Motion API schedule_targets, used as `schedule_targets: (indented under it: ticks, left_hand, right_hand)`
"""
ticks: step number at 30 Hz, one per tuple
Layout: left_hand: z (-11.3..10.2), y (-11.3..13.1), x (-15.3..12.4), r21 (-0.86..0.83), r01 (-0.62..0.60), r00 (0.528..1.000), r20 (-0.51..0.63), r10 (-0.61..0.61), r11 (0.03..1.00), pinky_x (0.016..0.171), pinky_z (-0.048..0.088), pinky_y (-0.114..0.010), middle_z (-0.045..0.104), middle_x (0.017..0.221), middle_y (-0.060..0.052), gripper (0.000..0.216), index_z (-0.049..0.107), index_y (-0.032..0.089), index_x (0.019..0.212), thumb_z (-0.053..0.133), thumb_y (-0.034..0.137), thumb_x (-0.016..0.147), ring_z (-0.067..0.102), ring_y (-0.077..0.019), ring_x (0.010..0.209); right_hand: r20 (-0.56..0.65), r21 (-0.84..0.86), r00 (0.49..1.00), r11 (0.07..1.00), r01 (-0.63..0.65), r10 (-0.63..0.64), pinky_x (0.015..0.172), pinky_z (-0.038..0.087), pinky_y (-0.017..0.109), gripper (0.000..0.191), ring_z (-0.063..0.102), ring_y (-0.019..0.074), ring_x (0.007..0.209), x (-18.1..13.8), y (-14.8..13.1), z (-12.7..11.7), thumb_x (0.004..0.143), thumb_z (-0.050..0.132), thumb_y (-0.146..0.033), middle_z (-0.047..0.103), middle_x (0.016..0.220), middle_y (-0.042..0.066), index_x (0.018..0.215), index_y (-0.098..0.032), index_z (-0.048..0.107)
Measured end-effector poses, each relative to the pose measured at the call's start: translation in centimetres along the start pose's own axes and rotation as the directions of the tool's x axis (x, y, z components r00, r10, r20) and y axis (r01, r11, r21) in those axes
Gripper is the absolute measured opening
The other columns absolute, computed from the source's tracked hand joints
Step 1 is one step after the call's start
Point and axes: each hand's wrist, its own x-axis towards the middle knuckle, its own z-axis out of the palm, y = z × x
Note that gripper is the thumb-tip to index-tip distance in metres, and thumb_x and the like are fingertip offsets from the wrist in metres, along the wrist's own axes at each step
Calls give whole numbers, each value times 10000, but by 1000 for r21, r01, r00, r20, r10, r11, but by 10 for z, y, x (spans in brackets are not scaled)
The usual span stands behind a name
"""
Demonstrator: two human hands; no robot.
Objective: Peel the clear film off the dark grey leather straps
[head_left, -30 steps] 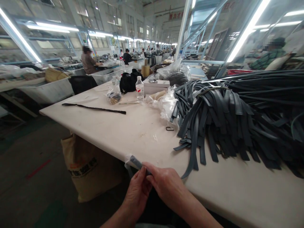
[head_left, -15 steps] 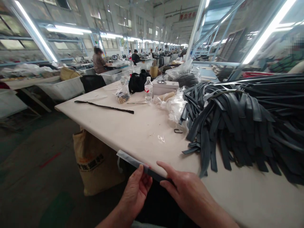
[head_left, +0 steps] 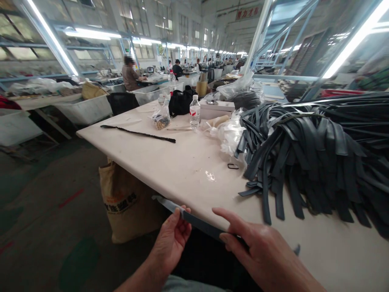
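Observation:
At the table's near edge, a flat dark grey strap [head_left: 203,226] runs slantwise between my two hands. A pale, translucent film-like wrap [head_left: 167,204] covers its far left end. My left hand [head_left: 172,237] pinches the strap between thumb and fingers where the wrap meets the dark part. Farther along, my right hand [head_left: 263,247] grips the strap between thumb and curled fingers, its index finger stretched out above. A small dark tip shows past the right hand, perhaps the strap's other end. A big heap of similar dark straps [head_left: 322,150] lies on the table to the right.
On the pale table [head_left: 158,162] are a thin black strip [head_left: 136,134], a water bottle [head_left: 195,112], a bag of small parts [head_left: 161,121], crumpled white plastic [head_left: 231,136] and a black rectangular ring [head_left: 233,166]. A tan sack [head_left: 130,211] stands below the left edge. People sit farther off.
My hands have moved farther apart, the right one sliding rightward along the strap. More of the dark strap shows between them. The whole view has shifted slightly.

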Motion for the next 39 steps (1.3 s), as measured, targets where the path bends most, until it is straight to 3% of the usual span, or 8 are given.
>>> schedule_targets:
  ticks: [6, 12, 17, 21, 25, 29, 36, 39]
  left_hand:
    - [-4, -17, -10, 39, 86, 976, 199, -92, 996, 718, 588, -244, 781, 877, -81, 151, 737, 107, 890, 756, 233, 810, 715, -147, 778]
    - [-6, 3, 1, 39, -7, 1000, -27, 8, 999, 600, 576, -207, 781, 872, -68, 109, 726, 124, 879, 623, 151, 904, 704, -108, 683]
    - [-2, -12, -5, 56, 108, 992, 60, -112, 993, 638, 591, -228, 780, 860, -80, 82, 722, 111, 914, 663, 154, 876, 719, -134, 716]
    - [-7, -12, 1, 61, 130, 992, -7, -129, 990, 576, 578, -219, 777, 798, -71, 107, 712, 100, 883, 622, 152, 904, 714, -130, 651]
    - [-11, 7, 11, 47, 123, 988, -95, -118, 991, 530, 569, -208, 779, 792, -58, 146, 700, 107, 897, 567, 150, 937, 706, -112, 602]
    - [-9, 9, 8, 47, 157, 984, -91, -152, 986, 544, 578, -223, 782, 780, -70, 141, 701, 108, 913, 569, 152, 937, 715, -124, 617]
    - [-17, -5, -4, 77, 201, 980, -25, -200, 977, 590, 580, -246, 784, 847, -90, 117, 707, 109, 945, 604, 152, 913, 721, -146, 671]
    - [-23, -4, -4, 126, 194, 975, 82, -205, 973, 655, 571, -248, 778, 920, -94, 134, 711, 105, 980, 628, 163, 893, 720, -157, 745]
  right_hand:
    - [135, -42, 989, 997, -58, 64, 656, 516, 290, 402, 750, 249, 825, 19, -18, 23, 905, 520, -146, 779, 940, 19, 1271, -291, 598]
    - [101, 21, 993, 998, -65, 63, 577, 477, 263, 438, 725, 199, 660, -3, 0, 5, 900, 532, -230, 750, 777, -54, 1316, -367, 519]
    - [148, -31, 982, 993, -112, 116, 662, 510, 292, 361, 745, 240, 811, 11, -4, 24, 926, 497, -179, 773, 890, 5, 1242, -322, 598]
    - [186, 73, 983, 997, -12, -2, 801, 535, 306, 468, 712, 236, 961, 14, -6, 31, 846, 604, -126, 733, 1114, 22, 1276, -310, 580]
    - [208, 106, 959, 979, 176, -195, 733, 543, 270, 479, 701, 202, 850, -18, 3, 1, 779, 673, -87, 710, 1032, 17, 1210, -285, 611]
    - [115, 219, 916, 909, 354, -384, 675, 510, 233, 293, 672, 160, 787, -30, 8, -8, 904, 554, -108, 704, 943, 36, 1170, -217, 612]
    - [-26, 166, 913, 899, 405, -406, 605, 452, 219, 226, 626, 137, 677, 6, 12, 56, 953, 500, -132, 675, 770, 11, 1009, -227, 697]
    - [-150, 22, 898, 907, 420, -413, 747, 488, 266, 152, 636, 178, 875, 16, 11, 70, 946, 576, -211, 701, 987, 28, 990, -276, 706]
